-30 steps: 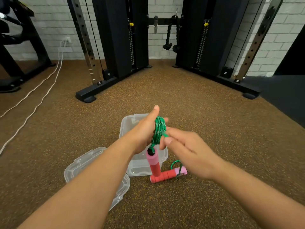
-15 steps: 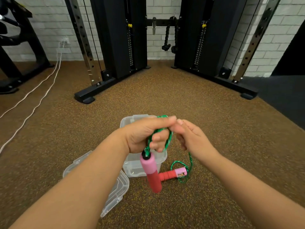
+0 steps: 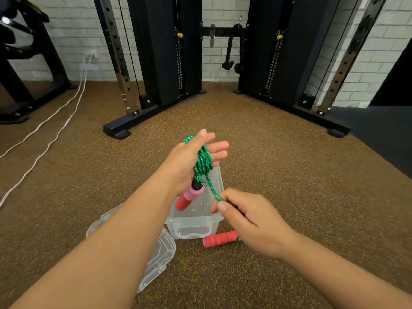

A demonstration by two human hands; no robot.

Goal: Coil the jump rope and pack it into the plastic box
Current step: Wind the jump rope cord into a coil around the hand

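Clear lid (image 3: 156,259) lies on the speckled brown floor (image 3: 289,175) at lower centre-left, partly under the left forearm. Just right of it, the second foam handle (image 3: 219,239) lies on the floor, touching the front of the clear plastic box (image 3: 194,226). Right hand (image 3: 252,221), fingers curled, pinches the green rope (image 3: 204,162) at centre frame. Above it, left hand (image 3: 191,161) is held over the box, fingers straight, rope looped several times round the palm; pink-and-red handle (image 3: 189,196) hangs below it. Black cable machine (image 3: 165,52) and white brick wall (image 3: 219,10) stand along the top of frame.
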